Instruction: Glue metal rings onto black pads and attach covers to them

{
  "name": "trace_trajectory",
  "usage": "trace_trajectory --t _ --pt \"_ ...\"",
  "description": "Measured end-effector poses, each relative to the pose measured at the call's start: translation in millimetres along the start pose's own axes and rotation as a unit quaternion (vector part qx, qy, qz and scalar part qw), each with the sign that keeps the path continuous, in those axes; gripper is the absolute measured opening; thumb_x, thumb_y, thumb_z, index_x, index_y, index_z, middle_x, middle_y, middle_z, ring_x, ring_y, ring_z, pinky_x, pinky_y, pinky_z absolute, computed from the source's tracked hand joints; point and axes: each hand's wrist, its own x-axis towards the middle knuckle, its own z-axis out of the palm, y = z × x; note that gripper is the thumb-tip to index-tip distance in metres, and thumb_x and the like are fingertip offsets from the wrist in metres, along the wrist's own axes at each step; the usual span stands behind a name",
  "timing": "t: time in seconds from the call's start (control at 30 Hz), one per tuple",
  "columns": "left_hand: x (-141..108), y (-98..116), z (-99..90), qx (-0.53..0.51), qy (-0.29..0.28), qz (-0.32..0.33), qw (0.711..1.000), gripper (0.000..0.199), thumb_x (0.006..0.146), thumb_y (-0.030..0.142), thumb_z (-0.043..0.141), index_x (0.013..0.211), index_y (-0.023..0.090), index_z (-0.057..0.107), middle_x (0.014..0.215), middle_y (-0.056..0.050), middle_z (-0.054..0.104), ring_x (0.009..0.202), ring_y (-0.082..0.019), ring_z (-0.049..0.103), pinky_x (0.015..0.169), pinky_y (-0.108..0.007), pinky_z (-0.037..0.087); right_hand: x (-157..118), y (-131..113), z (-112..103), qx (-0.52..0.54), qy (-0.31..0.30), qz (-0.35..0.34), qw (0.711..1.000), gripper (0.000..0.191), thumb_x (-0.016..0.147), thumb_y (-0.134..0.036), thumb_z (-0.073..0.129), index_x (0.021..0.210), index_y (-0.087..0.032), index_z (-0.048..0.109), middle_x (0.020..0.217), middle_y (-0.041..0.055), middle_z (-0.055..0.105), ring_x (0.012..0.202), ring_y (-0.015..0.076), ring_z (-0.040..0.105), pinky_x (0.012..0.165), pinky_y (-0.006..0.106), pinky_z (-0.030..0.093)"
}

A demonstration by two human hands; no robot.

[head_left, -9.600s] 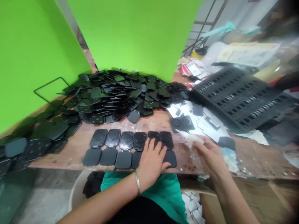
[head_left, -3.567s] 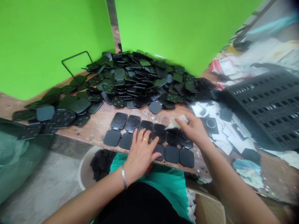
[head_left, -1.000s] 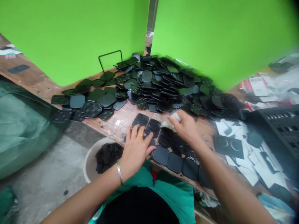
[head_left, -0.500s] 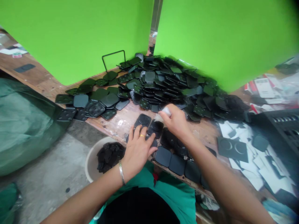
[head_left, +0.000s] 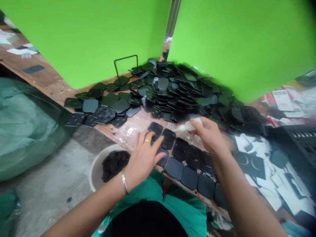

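Note:
My right hand (head_left: 208,133) is closed around a small white squeeze bottle (head_left: 190,125), its narrow tip pointing left above the bench. Fingers spread, my left hand (head_left: 145,154) hovers over or rests on the left end of the laid-out pieces; whether it touches them I cannot tell. Two ridged black square pieces (head_left: 169,138) lie by its fingertips, and a smooth black pad (head_left: 163,158) is partly under its thumb. Ridged pieces (head_left: 180,148) run in a row to the right, with smooth black pads (head_left: 189,177) in a row along the near edge.
A large heap of black square pieces (head_left: 172,90) covers the back of the wooden bench (head_left: 123,133). Green panels (head_left: 86,39) stand behind it. A white bucket (head_left: 95,176) of black bits is below left. White cards (head_left: 274,177) and a black crate (head_left: 296,144) lie right.
My right hand has moved right with the bottle, away from the pieces near my left hand. My left hand stays over the left end, its fingers slightly shifted.

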Motion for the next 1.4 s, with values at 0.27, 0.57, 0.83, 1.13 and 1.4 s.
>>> trace_trajectory --t 0.27,0.57,0.83,1.13,1.4 --pt "-5.4 -28.7 -7.8 0.051 0.002 -0.054 0.997 0.039 0.089 0.042 0.062 0.123 0.023 0.068 0.128 -0.017 0.051 0.126 -0.04 0.041 0.109 -0.064 0.034 18.6 3.6 47.3 0.066 0.031 -0.022 0.997 0.033 0.07 -0.051 0.066 0.071 -0.019 0.06 0.053 -0.0029 0.055 0.048 0.0135 0.049 0.05 0.027 0.038" --pt "-6.3 -25.5 -7.7 0.061 -0.015 -0.059 0.996 0.043 0.09 0.044 0.061 0.127 0.024 0.065 0.131 -0.018 0.052 0.129 -0.04 0.04 0.111 -0.062 0.031 31.6 9.6 69.2 -0.045 0.037 -0.069 0.996 0.032 0.077 -0.051 0.06 0.073 -0.019 0.058 0.06 -0.0013 0.055 0.054 0.0145 0.047 0.052 0.027 0.035" --pt "-6.9 -26.2 -8.3 0.066 -0.031 -0.06 0.996 0.045 0.09 0.045 0.06 0.129 0.024 0.063 0.131 -0.017 0.052 0.131 -0.04 0.041 0.113 -0.06 0.029 10.4 -10.6 56.3 -0.174 0.021 -0.172 0.969 0.024 0.079 -0.044 0.058 0.072 -0.021 0.054 0.064 -0.001 0.053 0.06 0.015 0.046 0.058 0.028 0.033" --pt "-7.8 -26.3 -6.2 0.074 -0.03 -0.054 0.995 0.046 0.09 0.044 0.061 0.131 0.023 0.062 0.131 -0.017 0.052 0.131 -0.04 0.04 0.112 -0.061 0.03 -0.7 -27.9 80.8 -0.161 -0.065 -0.194 0.966 0.019 0.084 -0.038 0.054 0.076 -0.022 0.052 0.068 0.0007 0.055 0.064 0.0167 0.048 0.06 0.027 0.036" --pt "-8.8 -27.3 -3.8 0.071 -0.026 -0.058 0.995 0.046 0.09 0.044 0.061 0.132 0.024 0.061 0.131 -0.016 0.053 0.131 -0.039 0.041 0.112 -0.061 0.031 23.2 -35.0 87.0 -0.211 -0.024 -0.271 0.939 0.015 0.083 -0.034 0.053 0.074 -0.022 0.049 0.076 0.0057 0.059 0.073 0.0209 0.051 0.071 0.032 0.04"
